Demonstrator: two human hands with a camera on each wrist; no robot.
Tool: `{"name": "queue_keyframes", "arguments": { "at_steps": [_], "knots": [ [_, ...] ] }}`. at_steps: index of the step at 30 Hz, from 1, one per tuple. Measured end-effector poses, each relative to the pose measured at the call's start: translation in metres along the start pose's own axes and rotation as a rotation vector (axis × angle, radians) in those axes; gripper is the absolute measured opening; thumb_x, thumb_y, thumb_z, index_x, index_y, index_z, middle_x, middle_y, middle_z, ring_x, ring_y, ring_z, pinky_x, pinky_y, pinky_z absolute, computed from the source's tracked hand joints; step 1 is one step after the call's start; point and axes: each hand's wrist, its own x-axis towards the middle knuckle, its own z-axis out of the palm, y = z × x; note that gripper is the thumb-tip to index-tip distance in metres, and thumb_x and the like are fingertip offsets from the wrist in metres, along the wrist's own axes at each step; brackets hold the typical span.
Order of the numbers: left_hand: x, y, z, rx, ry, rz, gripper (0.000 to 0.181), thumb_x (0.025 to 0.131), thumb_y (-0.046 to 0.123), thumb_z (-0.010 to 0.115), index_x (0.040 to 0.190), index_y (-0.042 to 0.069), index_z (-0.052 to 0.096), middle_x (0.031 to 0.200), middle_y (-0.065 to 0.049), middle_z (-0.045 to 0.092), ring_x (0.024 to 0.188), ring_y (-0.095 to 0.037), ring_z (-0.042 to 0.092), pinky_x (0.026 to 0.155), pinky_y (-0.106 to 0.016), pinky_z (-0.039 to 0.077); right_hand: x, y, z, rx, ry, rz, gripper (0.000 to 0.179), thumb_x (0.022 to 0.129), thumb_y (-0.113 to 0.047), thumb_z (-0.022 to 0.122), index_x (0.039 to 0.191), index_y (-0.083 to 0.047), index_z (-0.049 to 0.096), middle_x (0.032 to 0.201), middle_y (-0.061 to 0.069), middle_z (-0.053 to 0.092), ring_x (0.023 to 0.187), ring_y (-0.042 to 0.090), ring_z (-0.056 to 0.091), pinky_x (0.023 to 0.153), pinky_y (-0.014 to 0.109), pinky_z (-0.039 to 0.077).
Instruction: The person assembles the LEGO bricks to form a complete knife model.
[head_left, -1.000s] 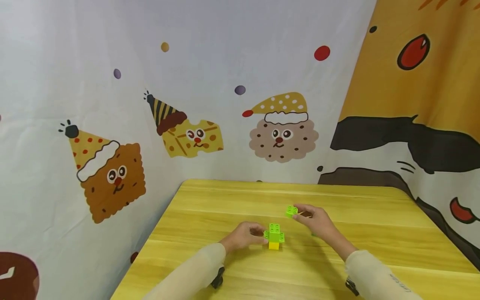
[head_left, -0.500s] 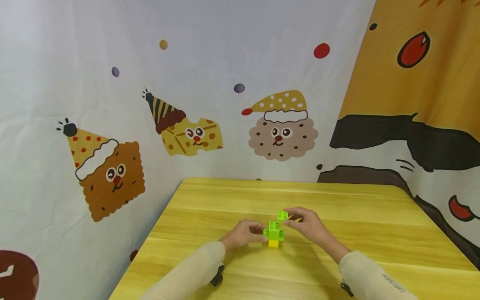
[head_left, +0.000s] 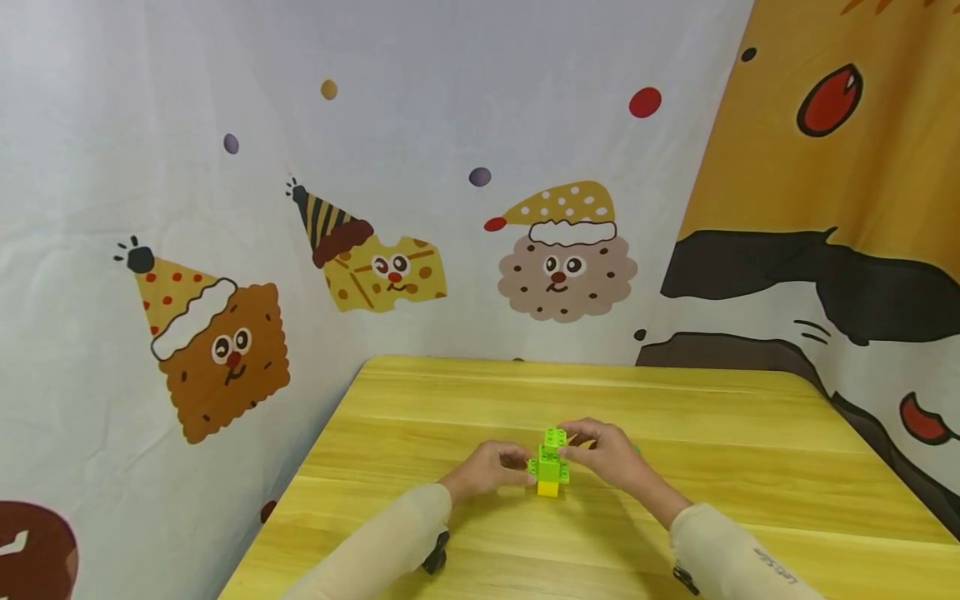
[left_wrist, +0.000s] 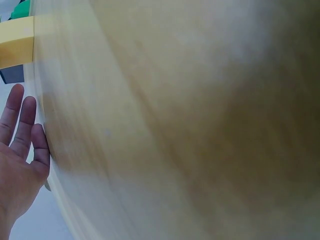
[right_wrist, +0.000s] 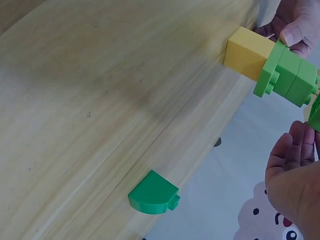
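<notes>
A small tower of toy bricks (head_left: 549, 469) stands upright on the table, with a yellow block (right_wrist: 249, 52) at its base. Over the yellow block lies a wider green brick (right_wrist: 270, 68), topped by smaller green bricks (right_wrist: 296, 76). My left hand (head_left: 489, 468) holds the tower by the wide brick's left end; the right wrist view shows the thumb there. My right hand (head_left: 602, 450) pinches a light green brick (head_left: 555, 437) directly over the tower's top. In the right wrist view this brick (right_wrist: 315, 114) is partly cut off by the frame edge, with a gap below it.
A dark green rounded brick (right_wrist: 152, 194) lies on the wooden table (head_left: 420, 400), to the right of the tower. In the head view it mostly hides behind the right hand. A curtain with cartoon prints (head_left: 420, 125) hangs beyond the table's far edge.
My right hand has carried the light green brick leftward and slightly down, from right of the tower to above its top. The left hand stays at the tower's side.
</notes>
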Motion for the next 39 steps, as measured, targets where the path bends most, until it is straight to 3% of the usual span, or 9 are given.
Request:
{"name": "queue_keyframes", "arguments": {
  "at_steps": [15,26,39],
  "knots": [
    [0.0004,0.0003,-0.0001,0.003,-0.001,-0.003,0.028,0.089,0.030,0.077,0.115,0.019,0.073,0.102,0.006,0.068,0.092,-0.010,0.062,0.082,-0.029,0.052,-0.0001,0.0022,0.0046,-0.019,-0.057,-0.016,0.036,0.091,-0.031,0.074,0.121,-0.013,0.071,0.108,-0.001,0.067,0.095,0.017,0.060,0.074,0.031,0.051],
    [0.0011,-0.0010,0.0004,-0.006,-0.004,0.002,0.026,0.089,0.028,0.077,0.113,0.019,0.074,0.100,0.005,0.069,0.090,-0.011,0.063,0.080,-0.028,0.052,-0.0008,0.0012,0.0075,-0.052,-0.040,0.008,0.039,0.089,-0.035,0.076,0.121,-0.014,0.071,0.107,-0.004,0.067,0.095,0.015,0.060,0.076,0.032,0.051],
    [-0.0028,0.0058,0.0015,0.003,0.008,-0.014,0.028,0.088,0.029,0.077,0.114,0.019,0.073,0.100,0.007,0.069,0.091,-0.011,0.063,0.081,-0.030,0.052,-0.0009,-0.0006,0.0081,-0.045,-0.025,-0.006,0.037,0.089,-0.032,0.076,0.119,-0.012,0.072,0.099,-0.002,0.067,0.091,0.017,0.059,0.070,0.029,0.051]
  ]
}}
